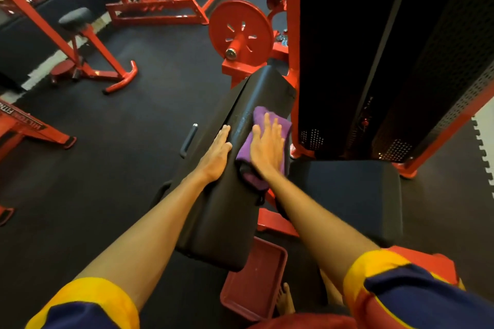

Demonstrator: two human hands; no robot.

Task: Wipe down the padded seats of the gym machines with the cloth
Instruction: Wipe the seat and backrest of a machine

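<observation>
Head view: on the long black pad (222, 208), the right hand (267, 148) presses the purple cloth (258, 115) flat, fingers spread, near the pad's right edge. The left hand (217, 152), fingers straight, braces its left edge. With no pinch on it, the cloth could bunch or slide off.

The cloth (244, 151) is showing a soft, napped purple fabric with a matt surface. The pad (222, 208) is presenting a smooth black vinyl-like cover with a faint sheen and pale smears beside the cloth. The seat (347, 195) is showing a similar black cover, matt. The frame (291, 35) and disc (240, 21) are showing glossy red-painted metal. The guard (454, 88) is presenting matt black perforated sheet. The floor (133, 141) is showing black, fine-grained, rubber-like matting. The tray (254, 283) is showing smooth dark red plastic. The handle (189, 139) is showing a black grip with a bright metal tip.
</observation>
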